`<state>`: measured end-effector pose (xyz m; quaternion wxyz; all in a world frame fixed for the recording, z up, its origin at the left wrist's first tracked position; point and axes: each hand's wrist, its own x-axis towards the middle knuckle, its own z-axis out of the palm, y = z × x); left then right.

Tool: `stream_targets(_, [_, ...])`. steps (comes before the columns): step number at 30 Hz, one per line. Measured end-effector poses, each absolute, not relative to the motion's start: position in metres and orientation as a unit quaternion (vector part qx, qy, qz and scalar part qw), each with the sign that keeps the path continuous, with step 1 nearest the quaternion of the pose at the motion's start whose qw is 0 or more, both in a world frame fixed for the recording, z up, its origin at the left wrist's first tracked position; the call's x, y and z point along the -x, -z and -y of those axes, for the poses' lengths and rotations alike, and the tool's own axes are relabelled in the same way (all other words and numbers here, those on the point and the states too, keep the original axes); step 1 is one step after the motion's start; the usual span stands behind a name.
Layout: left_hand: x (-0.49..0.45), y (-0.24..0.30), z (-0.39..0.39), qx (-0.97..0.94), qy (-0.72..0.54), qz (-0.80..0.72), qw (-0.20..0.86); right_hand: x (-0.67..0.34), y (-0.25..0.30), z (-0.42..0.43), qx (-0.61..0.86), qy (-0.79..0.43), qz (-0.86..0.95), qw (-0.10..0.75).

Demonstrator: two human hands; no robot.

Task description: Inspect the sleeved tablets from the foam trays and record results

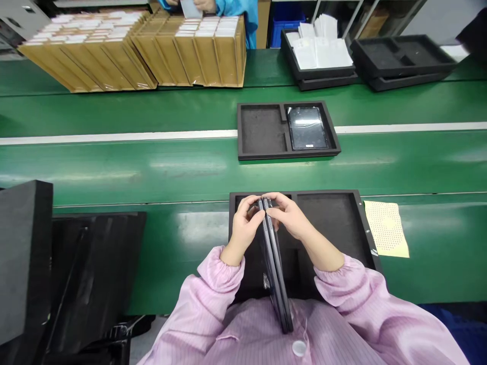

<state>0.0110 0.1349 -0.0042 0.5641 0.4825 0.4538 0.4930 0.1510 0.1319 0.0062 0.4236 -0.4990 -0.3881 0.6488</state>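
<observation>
Two thin dark tablets (274,263) stand on edge, side by side, with their near ends against the pink smock. My left hand (246,223) has its fingers closed on the far end of the left one. On the far end of the right one, my right hand (289,215) grips in the same way. The two far ends lie close together between my thumbs. Below them is a black foam tray (327,223) with compartments, partly covered by my hands and the tablets.
A second black tray (262,129) holds a tablet (307,128) in its right compartment. Beside my tray lies a yellow dotted sheet (387,228). Cardboard dividers (205,61) with white items, a tray of white packets (319,53) and stacked trays (403,58) stand behind. A person's blue sleeve (238,10) shows.
</observation>
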Motion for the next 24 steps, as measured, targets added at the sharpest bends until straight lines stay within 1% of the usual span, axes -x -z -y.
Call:
stream_targets(14, [-0.005,0.009,-0.133,-0.542,-0.486,-0.434,0.531,-0.15,-0.005,-0.13,0.479,-0.66,0.391,0.426])
stream_targets(20, [0.003,0.015,-0.131,-0.562,-0.46,-0.377,0.575,-0.155,-0.006,-0.126,0.443,-0.684,0.406,0.413])
stream_targets(24, [0.004,0.017,-0.13,-0.569,-0.457,-0.366,0.577,-0.157,-0.006,-0.126,0.449,-0.683,0.411,0.404])
